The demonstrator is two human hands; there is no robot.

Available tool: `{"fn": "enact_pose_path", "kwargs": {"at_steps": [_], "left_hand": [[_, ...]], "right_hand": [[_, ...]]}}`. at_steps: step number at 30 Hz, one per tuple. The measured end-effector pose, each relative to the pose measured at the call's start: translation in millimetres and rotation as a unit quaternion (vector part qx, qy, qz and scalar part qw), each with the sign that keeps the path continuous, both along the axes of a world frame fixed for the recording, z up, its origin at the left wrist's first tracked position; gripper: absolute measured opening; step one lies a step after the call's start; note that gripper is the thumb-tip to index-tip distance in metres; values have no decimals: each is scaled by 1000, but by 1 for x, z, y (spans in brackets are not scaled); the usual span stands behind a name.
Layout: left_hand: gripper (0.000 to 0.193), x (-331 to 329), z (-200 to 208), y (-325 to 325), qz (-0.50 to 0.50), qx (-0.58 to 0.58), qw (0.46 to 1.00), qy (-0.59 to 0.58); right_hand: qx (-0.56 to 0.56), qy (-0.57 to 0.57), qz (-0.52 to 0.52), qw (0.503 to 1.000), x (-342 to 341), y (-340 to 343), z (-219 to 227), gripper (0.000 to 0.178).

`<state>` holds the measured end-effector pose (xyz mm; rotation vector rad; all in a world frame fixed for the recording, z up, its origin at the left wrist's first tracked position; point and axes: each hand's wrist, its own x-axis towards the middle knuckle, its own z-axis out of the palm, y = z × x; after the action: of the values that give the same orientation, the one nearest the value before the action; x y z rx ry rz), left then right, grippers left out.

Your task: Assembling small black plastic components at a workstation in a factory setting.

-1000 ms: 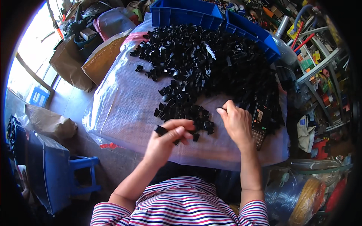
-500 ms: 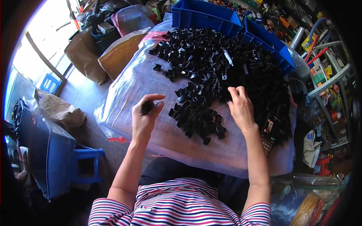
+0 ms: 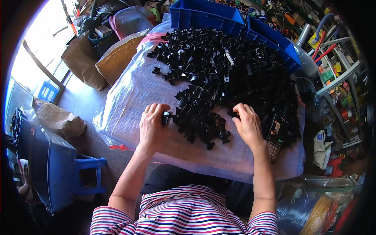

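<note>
A large heap of small black plastic pieces [image 3: 219, 74] covers much of a white woven sack surface [image 3: 125, 98] in front of me. My left hand [image 3: 153, 124] is at the heap's left side, fingers curled round a shiny black plastic piece [image 3: 166, 117] that shows past the fingertips. At the heap's near right, my right hand [image 3: 249, 124] has its fingers bent toward the thumb. Something dark shows between those fingertips, but I cannot tell whether it is a held piece or the heap behind. A smaller cluster of pieces [image 3: 203, 125] lies between my hands.
A black calculator-like device [image 3: 275, 137] lies by my right wrist. Two blue crates [image 3: 207, 17] [image 3: 274, 39] stand behind the heap. On the left are a blue stool [image 3: 90, 174], a blue bin [image 3: 58, 164] and paper sacks [image 3: 84, 58]. A metal rack [image 3: 340, 82] stands right.
My left hand has turned palm-down and moved slightly right, toward the cluster; the piece now shows at its fingertips. My right hand has lowered a little. The whole view has shifted slightly.
</note>
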<state>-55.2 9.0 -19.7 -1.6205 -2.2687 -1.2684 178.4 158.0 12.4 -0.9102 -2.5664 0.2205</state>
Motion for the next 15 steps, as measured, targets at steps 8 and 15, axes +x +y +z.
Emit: {"fn": "enact_pose_path", "kwargs": {"at_steps": [8,15], "left_hand": [[30,13,-5,1,-48,-71,995,56],[34,12,0,-5,-102,-49,993,43]], "right_hand": [[-109,71,-5,991,7,-10,-7,30],[-273,246,-32,930,5,-40,22,27]]}}
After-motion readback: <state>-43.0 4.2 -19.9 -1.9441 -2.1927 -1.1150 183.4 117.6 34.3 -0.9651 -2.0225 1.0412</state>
